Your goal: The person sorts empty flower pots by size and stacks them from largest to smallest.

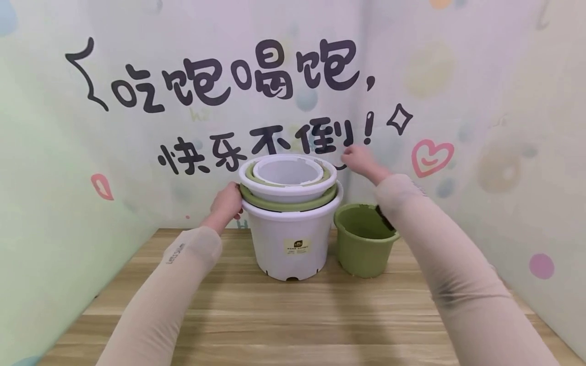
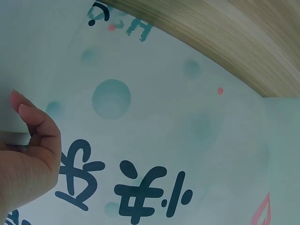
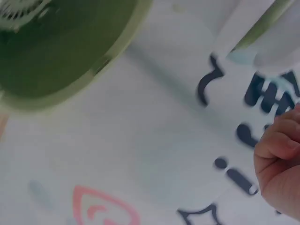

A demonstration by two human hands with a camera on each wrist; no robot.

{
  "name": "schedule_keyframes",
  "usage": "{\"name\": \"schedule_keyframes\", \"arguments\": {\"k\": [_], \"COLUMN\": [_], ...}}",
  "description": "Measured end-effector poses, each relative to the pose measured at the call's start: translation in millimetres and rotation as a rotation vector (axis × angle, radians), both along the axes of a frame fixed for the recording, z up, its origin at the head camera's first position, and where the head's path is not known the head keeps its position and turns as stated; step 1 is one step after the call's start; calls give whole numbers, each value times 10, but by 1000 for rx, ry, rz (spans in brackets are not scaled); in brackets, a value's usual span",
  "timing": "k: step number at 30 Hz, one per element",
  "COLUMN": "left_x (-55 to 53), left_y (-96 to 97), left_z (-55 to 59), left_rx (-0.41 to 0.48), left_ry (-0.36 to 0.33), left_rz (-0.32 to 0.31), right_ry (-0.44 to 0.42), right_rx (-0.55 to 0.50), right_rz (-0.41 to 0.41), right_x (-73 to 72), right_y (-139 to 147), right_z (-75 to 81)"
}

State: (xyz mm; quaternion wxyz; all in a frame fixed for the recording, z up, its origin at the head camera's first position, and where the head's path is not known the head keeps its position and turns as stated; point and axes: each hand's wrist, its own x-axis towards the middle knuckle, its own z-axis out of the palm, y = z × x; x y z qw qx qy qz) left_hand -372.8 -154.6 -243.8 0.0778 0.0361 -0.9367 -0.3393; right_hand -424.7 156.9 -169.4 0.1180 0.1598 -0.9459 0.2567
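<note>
A large white plastic flowerpot [image 1: 286,249] with a small label stands upright on the wooden table. Nested in it are a green pot [image 1: 293,206], a white pot [image 1: 288,190] with a thin green rim inside, and a small white pot [image 1: 288,172] on top. My left hand [image 1: 227,203] grips the large pot's rim at its left side, with fingers curled down outside it. My right hand [image 1: 359,158] is raised just right of the stack's top, apart from it, with fingers curled and nothing in them. A separate green flowerpot [image 1: 363,249] stands right of the stack, partly behind my right sleeve.
The wooden table [image 1: 256,325] reaches back to a printed wall [image 1: 293,30] with large dark lettering. Side walls [image 1: 46,213] close in the left and right. In the right wrist view, the green pot's rim [image 3: 117,51] is close to the camera.
</note>
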Motion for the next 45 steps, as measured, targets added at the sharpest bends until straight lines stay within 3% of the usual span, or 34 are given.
{"name": "schedule_keyframes", "arguments": {"k": [4, 8, 13, 18, 26, 31, 38, 45], "left_x": [-6, 9, 5, -1, -3, -3, -2, -15], "left_y": [10, 5, -5, -13, -12, -12, -15, -13], "left_z": [-13, -8, -19, -23, -25, -22, -31, -30], "left_rx": [5, 4, -4, 1, 3, 1, 3, -1], "left_ry": [-1, 4, 9, 12, 6, 10, 12, 9], "left_rz": [-6, -5, -12, -7, -1, 1, 6, 12], "right_ry": [-16, -22, -183, -315, -281, -301, -403, -396], "right_rx": [130, 272, 331, 269, 238, 119, -97, -129], "right_rz": [37, 15, -52, -62, -45, -62, -84, -79], "right_x": [88, 179, 258, 270, 253, 251, 227, 225], "right_y": [459, 860, 1173, 1221, 1192, 1218, 1247, 1239], "right_z": [-119, -384, -771, -1005, -1210, -1293, -1392, -1401]}}
